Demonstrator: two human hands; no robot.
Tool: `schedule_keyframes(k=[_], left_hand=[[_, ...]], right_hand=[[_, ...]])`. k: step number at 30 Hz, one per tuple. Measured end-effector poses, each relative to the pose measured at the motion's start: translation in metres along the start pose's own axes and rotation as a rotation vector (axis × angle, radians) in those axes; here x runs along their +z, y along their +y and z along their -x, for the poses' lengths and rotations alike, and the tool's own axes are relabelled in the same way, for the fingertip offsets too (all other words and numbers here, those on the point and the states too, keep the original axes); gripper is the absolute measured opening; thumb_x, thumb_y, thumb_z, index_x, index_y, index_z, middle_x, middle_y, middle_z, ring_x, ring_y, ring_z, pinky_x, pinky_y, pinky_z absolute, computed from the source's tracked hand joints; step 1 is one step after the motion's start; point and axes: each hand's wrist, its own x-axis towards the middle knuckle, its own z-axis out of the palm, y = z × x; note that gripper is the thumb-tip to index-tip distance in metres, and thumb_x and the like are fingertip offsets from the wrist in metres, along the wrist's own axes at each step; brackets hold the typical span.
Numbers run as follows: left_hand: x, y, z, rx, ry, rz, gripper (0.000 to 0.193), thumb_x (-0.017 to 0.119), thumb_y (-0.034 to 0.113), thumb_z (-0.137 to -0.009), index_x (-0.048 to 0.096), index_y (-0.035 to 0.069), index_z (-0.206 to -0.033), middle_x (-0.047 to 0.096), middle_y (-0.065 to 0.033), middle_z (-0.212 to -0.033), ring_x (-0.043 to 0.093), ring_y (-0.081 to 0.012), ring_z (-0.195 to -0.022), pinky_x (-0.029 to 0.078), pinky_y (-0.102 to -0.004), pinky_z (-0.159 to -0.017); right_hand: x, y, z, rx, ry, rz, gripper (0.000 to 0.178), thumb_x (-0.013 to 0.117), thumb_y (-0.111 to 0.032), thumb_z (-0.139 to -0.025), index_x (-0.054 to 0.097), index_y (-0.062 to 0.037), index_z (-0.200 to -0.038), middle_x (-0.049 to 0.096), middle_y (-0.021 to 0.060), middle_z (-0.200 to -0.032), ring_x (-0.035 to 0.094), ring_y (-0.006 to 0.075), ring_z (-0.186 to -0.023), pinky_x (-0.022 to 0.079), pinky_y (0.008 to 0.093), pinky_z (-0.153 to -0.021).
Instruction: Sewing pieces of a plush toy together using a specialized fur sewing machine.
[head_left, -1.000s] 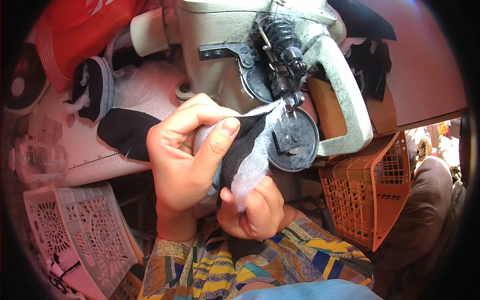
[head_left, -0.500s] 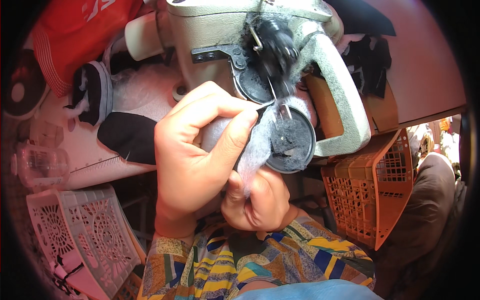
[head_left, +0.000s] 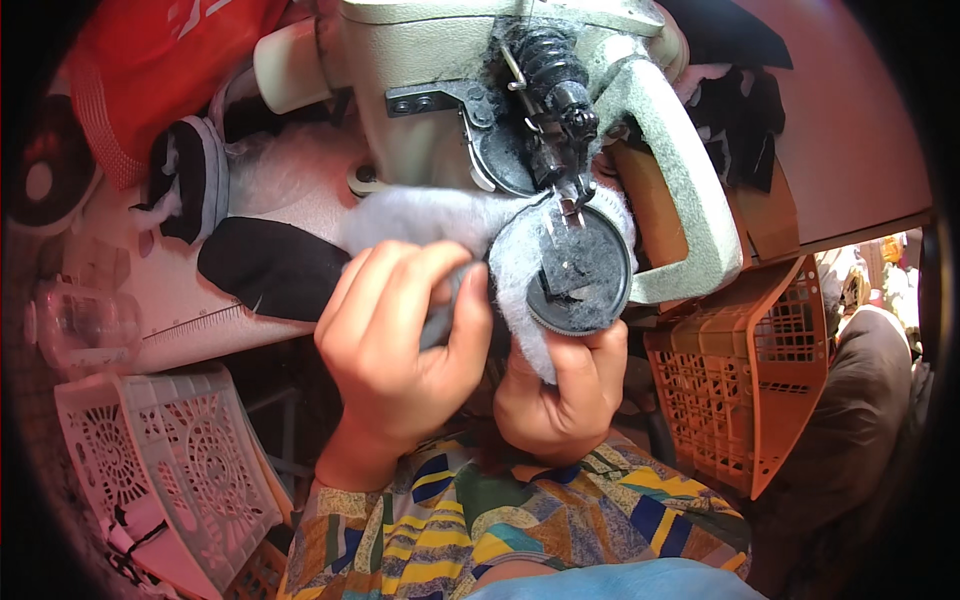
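At the white sewing machine (head_left: pixel 425 60), pale grey fluffy fabric (head_left: pixel 425 213) runs leftward from the round black disc (head_left: pixel 590 290) below the needle mechanism (head_left: pixel 560 110). My left hand (head_left: pixel 400 345) is closed on a dark grey edge of this fabric, left of the disc; the fingertips partly hide it. Under the disc's front rim, my right hand (head_left: pixel 562 395) pinches the fabric's hanging lower end between thumb and curled fingers. The fluffy pile covers the left side of the disc and reaches up to the needle.
A black slipper-like piece (head_left: pixel 185 185) and a black fabric piece (head_left: pixel 270 270) lie left on the table. A clear plastic jar (head_left: pixel 85 325) stands near a white basket (head_left: pixel 170 470). An orange basket (head_left: pixel 700 400) is at right, below the machine's curved arm (head_left: pixel 690 190).
My left hand has drawn down and away from the needle, uncovering the fluffy fabric. My right hand has shifted right, under the disc. The needle mechanism, blurred before, now looks sharp.
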Motion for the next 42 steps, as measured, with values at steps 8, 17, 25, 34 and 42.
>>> schedule_keyframes(k=[8,17,25,34,42], left_hand=[[0.009,-0.002,-0.015,-0.053,-0.022,-0.154,0.024,0.073,0.005,-0.062,0.059,0.005,-0.082,0.058,-0.0088,-0.080,0.059,-0.0292,-0.069,0.046,-0.0360,-0.058],[-0.004,-0.003,-0.019,0.291,0.194,-0.140,0.020,0.069,-0.006,-0.063,0.062,-0.001,-0.081,0.060,-0.0111,-0.079,0.060,-0.0291,-0.077,0.049,-0.0359,-0.070],[0.003,-0.017,-0.019,-0.267,-0.080,0.899,0.003,0.063,-0.007,-0.081,0.062,-0.006,-0.084,0.060,-0.0067,-0.084,0.054,-0.0093,-0.078,0.043,-0.0224,-0.072],[0.007,-0.014,-0.022,-0.305,-0.079,0.925,0.006,0.066,-0.006,-0.077,0.065,-0.005,-0.083,0.062,-0.0074,-0.083,0.053,-0.0118,-0.078,0.042,-0.0239,-0.073],[0.011,-0.010,-0.022,-0.075,-0.016,0.529,0.016,0.070,-0.002,-0.075,0.067,-0.003,-0.090,0.048,-0.0008,-0.076,0.044,-0.0099,-0.074,0.036,-0.0207,-0.069]], right_hand=[[0.005,-0.005,0.003,-0.156,-0.093,-0.109,0.024,0.067,0.002,-0.074,0.064,0.0088,-0.097,0.063,0.0149,-0.084,0.061,0.0252,-0.068,0.051,0.0320,-0.061],[0.008,-0.005,0.000,-0.199,-0.067,-0.151,0.022,0.069,0.001,-0.073,0.064,0.0080,-0.093,0.061,0.0121,-0.078,0.059,0.0216,-0.063,0.049,0.0288,-0.054],[0.009,-0.011,-0.004,-0.176,-0.100,-0.181,0.011,0.067,-0.002,-0.079,0.063,0.0039,-0.088,0.059,0.0132,-0.076,0.057,0.0231,-0.057,0.046,0.0284,-0.053],[0.012,-0.011,-0.007,-0.179,-0.078,-0.180,0.011,0.067,-0.002,-0.079,0.064,0.0038,-0.088,0.060,0.0135,-0.075,0.058,0.0229,-0.058,0.047,0.0284,-0.053],[0.014,-0.002,-0.011,-0.083,-0.140,-0.219,0.018,0.062,0.002,-0.081,0.063,0.0143,-0.095,0.065,0.0262,-0.089,0.067,0.0361,-0.084,0.053,0.0408,-0.079]])
